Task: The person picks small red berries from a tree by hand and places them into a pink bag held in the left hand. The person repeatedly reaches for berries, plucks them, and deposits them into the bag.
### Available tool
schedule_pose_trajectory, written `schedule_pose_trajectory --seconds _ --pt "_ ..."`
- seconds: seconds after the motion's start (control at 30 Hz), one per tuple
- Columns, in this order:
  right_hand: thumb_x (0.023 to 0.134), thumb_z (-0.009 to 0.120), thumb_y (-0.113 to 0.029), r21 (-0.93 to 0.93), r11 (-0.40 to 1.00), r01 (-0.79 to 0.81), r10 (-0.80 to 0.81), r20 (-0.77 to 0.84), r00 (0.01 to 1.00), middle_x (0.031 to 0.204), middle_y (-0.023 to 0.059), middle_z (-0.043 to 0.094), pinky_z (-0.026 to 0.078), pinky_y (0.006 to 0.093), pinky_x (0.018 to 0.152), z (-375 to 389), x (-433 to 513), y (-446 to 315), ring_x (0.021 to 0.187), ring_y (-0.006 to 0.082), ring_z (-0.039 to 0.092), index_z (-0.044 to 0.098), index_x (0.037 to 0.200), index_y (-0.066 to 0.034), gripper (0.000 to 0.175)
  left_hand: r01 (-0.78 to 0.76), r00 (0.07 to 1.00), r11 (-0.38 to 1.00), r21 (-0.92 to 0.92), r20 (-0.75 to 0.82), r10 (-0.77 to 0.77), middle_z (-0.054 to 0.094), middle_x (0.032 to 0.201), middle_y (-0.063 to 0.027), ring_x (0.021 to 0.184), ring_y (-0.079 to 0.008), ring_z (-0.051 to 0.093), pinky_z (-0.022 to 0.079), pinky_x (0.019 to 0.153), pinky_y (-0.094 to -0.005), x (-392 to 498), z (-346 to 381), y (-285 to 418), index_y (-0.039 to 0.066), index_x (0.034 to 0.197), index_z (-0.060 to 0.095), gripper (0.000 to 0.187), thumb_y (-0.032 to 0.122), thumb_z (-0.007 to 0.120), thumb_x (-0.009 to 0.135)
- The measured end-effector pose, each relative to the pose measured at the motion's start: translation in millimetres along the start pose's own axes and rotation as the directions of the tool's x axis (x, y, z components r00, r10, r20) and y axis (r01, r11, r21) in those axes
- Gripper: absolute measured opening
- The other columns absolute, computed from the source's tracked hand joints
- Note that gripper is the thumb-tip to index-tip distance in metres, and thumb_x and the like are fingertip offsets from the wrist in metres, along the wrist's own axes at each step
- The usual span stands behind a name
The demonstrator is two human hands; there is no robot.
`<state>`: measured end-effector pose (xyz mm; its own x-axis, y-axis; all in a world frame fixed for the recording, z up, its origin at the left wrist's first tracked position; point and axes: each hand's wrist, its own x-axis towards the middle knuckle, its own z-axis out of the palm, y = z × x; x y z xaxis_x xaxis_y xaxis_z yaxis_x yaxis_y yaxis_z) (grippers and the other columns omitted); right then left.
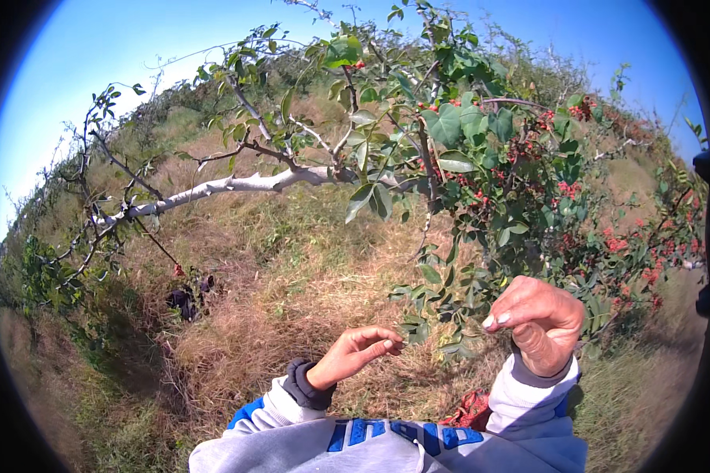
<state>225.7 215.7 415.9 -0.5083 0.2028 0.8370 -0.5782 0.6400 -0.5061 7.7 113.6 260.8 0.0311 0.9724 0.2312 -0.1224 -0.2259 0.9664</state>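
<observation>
My left hand [358,353] is in the lower middle, palm inward, with loosely curled fingers. Its fingertips come close to green leaves [417,328] on a hanging twig; whether they touch is unclear, and the inside of the grip is hidden. To the right, my right hand [538,322] is raised in front of the foliage. Its fingers bend down, its thumb is apart from the fingertips, and no object shows between them. Clusters of small red berries [615,242] hang among leaves beyond it. A red mesh-like bundle [472,409] lies below, partly hidden by my sleeve.
A thick pale branch [231,184] with thorn-like stubs crosses ahead from left to centre. Bare twigs [124,165] stick out at left. Dry grass [284,290] covers the ground. A dark bundle [186,298] lies at left. A dark object [707,236] stands at the right rim.
</observation>
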Motion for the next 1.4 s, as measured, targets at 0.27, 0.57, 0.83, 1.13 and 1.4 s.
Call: schedule_pose_trajectory --seconds 0.27,0.57,0.83,1.13,1.4 --pt "0.084 0.050 -0.012 -0.533 0.829 0.166 -0.115 0.128 0.985 0.096 0.0058 0.059 0.042 0.0245 0.078 -5 193 45 0.087 0.0130 0.055 0.059 0.098 -0.0002 0.020 0.042 0.996 0.993 -0.112 -0.079 -0.051 0.059 0.091 -0.0049 0.085 -0.0112 0.054 0.043 0.076 -0.0255 -40 -18 -42 -0.002 0.102 0.055 0.021 0.012 0.048 0.088" --pt "0.081 0.056 -0.014 -0.474 0.875 -0.104 0.284 0.326 0.902 0.082 -0.0020 0.057 0.042 0.0222 0.074 1 260 92 0.077 0.0062 0.051 0.058 0.097 -0.0012 0.020 0.093 0.917 0.953 -0.288 -0.347 -0.195 0.060 0.091 -0.0077 0.080 -0.0131 0.056 0.045 0.073 -0.0250 -87 -52 -69 -0.002 0.099 0.055 0.019 0.010 0.049 0.087" --pt "0.081 0.060 -0.019 -0.270 0.920 -0.285 0.357 0.270 0.894 0.081 -0.0011 0.059 0.045 0.0228 0.074 -23 240 97 0.074 0.0076 0.056 0.059 0.091 -0.0043 0.019 0.136 0.896 0.936 -0.325 -0.363 -0.256 0.060 0.088 -0.0077 0.078 -0.0126 0.056 0.045 0.070 -0.0249 -92 -63 -86 -0.003 0.097 0.056 0.017 0.008 0.048 0.086" --pt "0.083 0.056 -0.019 -0.153 0.910 -0.386 0.398 0.057 0.915 0.090 0.0038 0.060 0.045 0.0227 0.070 -55 210 90 0.081 0.0087 0.056 0.057 0.093 -0.0036 0.018 0.206 0.902 0.921 -0.330 -0.301 -0.309 0.060 0.088 -0.0077 0.080 -0.0137 0.056 0.045 0.073 -0.0260 -83 -55 -97 -0.003 0.099 0.055 0.018 0.008 0.048 0.087" --pt "0.078 0.059 -0.014 -0.578 0.816 -0.008 0.102 0.131 0.986 0.077 0.0000 0.061 0.043 0.0214 0.067 -33 229 84 0.072 0.0068 0.054 0.061 0.085 -0.0034 0.013 0.219 0.917 0.932 -0.289 -0.266 -0.298 0.059 0.092 -0.0079 0.084 -0.0151 0.057 0.047 0.076 -0.0285 -72 -55 -102 -0.003 0.100 0.054 0.018 0.008 0.047 0.087"
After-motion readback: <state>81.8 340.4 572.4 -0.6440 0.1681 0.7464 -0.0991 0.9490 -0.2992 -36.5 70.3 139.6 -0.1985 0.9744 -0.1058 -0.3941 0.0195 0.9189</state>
